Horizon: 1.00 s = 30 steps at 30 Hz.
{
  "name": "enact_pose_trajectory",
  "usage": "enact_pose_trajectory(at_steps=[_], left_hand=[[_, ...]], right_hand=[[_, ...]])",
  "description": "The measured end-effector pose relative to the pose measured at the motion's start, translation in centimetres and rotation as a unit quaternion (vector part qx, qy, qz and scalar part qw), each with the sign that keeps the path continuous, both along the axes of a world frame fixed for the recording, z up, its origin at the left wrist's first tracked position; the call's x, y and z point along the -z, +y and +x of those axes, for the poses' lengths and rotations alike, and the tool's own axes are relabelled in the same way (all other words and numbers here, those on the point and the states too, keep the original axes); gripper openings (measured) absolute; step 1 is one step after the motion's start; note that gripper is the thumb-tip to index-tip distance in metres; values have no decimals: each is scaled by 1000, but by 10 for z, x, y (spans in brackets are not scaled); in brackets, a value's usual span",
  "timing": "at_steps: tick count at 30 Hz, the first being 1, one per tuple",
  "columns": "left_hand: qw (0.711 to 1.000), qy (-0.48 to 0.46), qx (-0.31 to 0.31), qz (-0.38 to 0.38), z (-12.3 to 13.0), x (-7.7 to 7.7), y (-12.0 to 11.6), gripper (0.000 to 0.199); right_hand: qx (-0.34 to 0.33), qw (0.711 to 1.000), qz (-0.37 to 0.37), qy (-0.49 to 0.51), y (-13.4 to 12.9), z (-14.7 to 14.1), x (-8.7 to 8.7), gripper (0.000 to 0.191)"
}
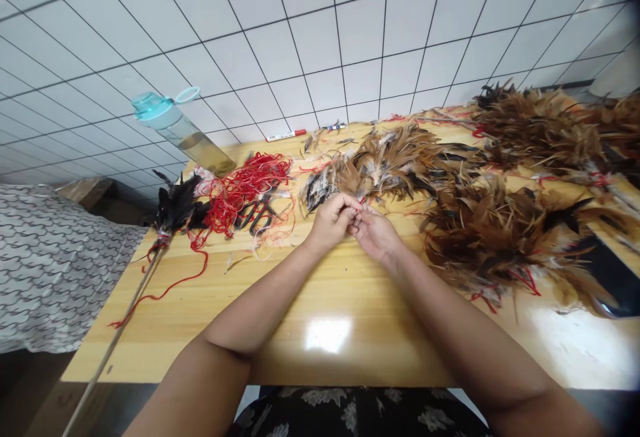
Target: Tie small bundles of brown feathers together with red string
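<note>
My left hand (333,221) and my right hand (375,231) meet near the middle of the wooden table (320,290). Fingers of both are pinched together on a thin red string (359,209), of which only a small bit shows between the fingertips. Just beyond the hands lies a row of brown and grey feathers (395,160). A larger bunch of brown feathers (490,230) is to the right of my right hand. Left of my left hand are black-handled scissors (257,213) beside a tangled heap of red string (245,187).
A clear bottle with a teal lid (195,140) leans at the back left. A black feather bunch on a stick (137,293) crosses the left edge. A red marker (286,135) lies by the tiled wall; a dark phone (613,277) and more feathers (545,127) are at right.
</note>
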<state>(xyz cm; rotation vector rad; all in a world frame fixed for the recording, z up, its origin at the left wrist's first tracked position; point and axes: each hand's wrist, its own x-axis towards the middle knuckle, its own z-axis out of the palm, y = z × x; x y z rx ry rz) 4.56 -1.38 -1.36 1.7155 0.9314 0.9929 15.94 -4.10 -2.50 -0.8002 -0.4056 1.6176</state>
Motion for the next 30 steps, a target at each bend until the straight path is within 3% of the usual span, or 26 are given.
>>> enact_pose_trajectory(at_steps=[7,13,15,19,26,30], left_hand=[[987,-86,28,-131,-4,1,12,19],[993,-41,23,-113,-17,-2,23,19],[992,-20,43,-113,-19,-3,24,15],[991,6,88,-98,-20,-1,25,11],[991,68,104,-48,-23,-1,27,6],[988,98,112,-32,-23,-3,27,8]], right_hand=[[-26,996,16,-89,-2,-3,2,26],[55,955,51,-289,-1,-4,11,24],[99,917,75,-378,1,1,13,17],[147,804,121,-564,4,17,10,12],[60,663,201,-719,1,27,-2,21],[29,595,193,-780,-1,26,-5,24]])
